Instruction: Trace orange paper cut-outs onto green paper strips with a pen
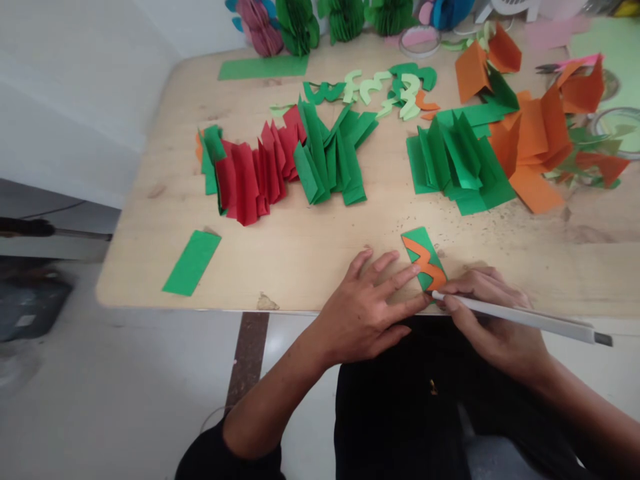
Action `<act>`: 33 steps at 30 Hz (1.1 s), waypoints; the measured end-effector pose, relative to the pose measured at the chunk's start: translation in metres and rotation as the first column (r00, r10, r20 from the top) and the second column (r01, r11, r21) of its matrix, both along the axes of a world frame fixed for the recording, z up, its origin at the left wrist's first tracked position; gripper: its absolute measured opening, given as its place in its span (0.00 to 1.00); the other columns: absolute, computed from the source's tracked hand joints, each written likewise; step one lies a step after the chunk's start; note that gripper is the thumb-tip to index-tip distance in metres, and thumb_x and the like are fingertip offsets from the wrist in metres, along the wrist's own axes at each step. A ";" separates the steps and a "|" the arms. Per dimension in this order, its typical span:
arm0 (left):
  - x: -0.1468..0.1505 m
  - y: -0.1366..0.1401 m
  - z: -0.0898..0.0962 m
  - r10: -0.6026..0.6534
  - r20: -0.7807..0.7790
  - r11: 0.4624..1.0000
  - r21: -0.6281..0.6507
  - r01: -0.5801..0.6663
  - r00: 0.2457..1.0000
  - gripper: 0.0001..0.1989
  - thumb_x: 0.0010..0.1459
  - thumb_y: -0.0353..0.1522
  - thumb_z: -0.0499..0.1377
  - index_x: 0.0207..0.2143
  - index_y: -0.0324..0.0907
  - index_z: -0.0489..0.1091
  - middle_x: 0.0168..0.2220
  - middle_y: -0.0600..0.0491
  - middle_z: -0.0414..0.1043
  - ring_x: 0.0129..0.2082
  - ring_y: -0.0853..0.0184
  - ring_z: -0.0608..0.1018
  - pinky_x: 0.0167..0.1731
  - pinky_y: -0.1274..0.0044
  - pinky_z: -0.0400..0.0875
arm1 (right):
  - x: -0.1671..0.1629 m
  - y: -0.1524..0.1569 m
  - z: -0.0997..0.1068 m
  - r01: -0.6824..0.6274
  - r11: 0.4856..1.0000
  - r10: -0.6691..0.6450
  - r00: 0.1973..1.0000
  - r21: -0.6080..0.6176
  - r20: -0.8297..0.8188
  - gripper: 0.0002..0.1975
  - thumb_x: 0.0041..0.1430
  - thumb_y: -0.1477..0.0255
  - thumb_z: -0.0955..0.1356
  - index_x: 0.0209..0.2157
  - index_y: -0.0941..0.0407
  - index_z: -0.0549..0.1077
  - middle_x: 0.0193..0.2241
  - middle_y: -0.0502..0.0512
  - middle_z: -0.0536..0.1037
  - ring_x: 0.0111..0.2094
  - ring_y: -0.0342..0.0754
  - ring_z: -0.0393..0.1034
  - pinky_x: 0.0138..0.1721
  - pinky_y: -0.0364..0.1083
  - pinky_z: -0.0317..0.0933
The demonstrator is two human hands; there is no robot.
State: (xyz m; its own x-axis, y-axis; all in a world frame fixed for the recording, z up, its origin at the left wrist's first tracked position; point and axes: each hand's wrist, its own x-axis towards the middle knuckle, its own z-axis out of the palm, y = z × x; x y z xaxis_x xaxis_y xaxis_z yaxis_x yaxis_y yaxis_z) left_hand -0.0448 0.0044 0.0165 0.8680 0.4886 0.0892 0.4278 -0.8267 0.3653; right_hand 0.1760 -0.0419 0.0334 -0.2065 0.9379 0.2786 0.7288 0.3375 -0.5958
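At the table's front edge lies a small green paper rectangle [424, 237] with an orange wavy paper cutout [426, 262] flat on top of it. My left hand [367, 303] is spread out, its fingertips pressing the cutout and the green paper down. My right hand [493, 310] grips a white pen [525, 318], whose tip touches the lower end of the orange cutout. Folded green papers [330, 157] and red ones [255, 173] stand in a row beyond my left hand. Another folded green stack [450, 160] sits beyond my right hand.
A loose green strip [192, 263] lies at the left. Wavy green cutouts [370, 87] are scattered farther back. Folded orange papers [540, 133] and tape rolls [617, 130] are at the right. Green honeycomb paper figures [345, 20] line the back edge.
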 end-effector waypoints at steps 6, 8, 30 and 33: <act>0.000 0.000 -0.001 0.004 -0.001 1.000 0.005 -0.004 1.000 0.22 0.63 0.41 0.55 0.59 0.53 0.64 0.66 0.51 0.55 0.65 0.49 0.55 0.61 0.50 0.46 | 0.000 -0.002 -0.002 0.014 1.000 -0.014 0.999 -0.009 -0.029 0.03 0.60 0.74 0.65 0.33 0.52 0.71 0.26 0.49 0.78 0.31 0.47 0.72 0.34 0.50 0.65; 0.000 0.000 -0.001 0.002 -0.001 1.000 0.005 -0.002 1.000 0.22 0.63 0.41 0.55 0.59 0.53 0.64 0.66 0.51 0.55 0.65 0.48 0.56 0.61 0.50 0.45 | 0.001 -0.002 -0.003 0.021 1.000 -0.022 0.999 -0.015 -0.032 0.03 0.60 0.74 0.65 0.33 0.52 0.70 0.26 0.49 0.78 0.31 0.47 0.71 0.34 0.50 0.65; 0.001 0.000 0.000 0.004 0.000 1.000 -0.011 -0.004 1.000 0.21 0.63 0.41 0.55 0.58 0.53 0.64 0.65 0.51 0.56 0.65 0.48 0.56 0.61 0.50 0.45 | 0.001 -0.002 -0.004 0.005 1.000 -0.005 1.000 0.000 -0.021 0.03 0.60 0.75 0.65 0.34 0.53 0.70 0.27 0.49 0.78 0.31 0.46 0.72 0.35 0.49 0.64; 0.001 0.000 0.000 0.002 -0.003 1.000 -0.011 -0.002 1.000 0.21 0.63 0.41 0.55 0.59 0.53 0.64 0.65 0.51 0.56 0.65 0.48 0.56 0.61 0.50 0.45 | 0.001 -0.002 -0.004 0.000 1.000 0.000 1.000 0.003 -0.016 0.03 0.60 0.75 0.65 0.34 0.53 0.70 0.26 0.49 0.78 0.30 0.46 0.72 0.35 0.49 0.64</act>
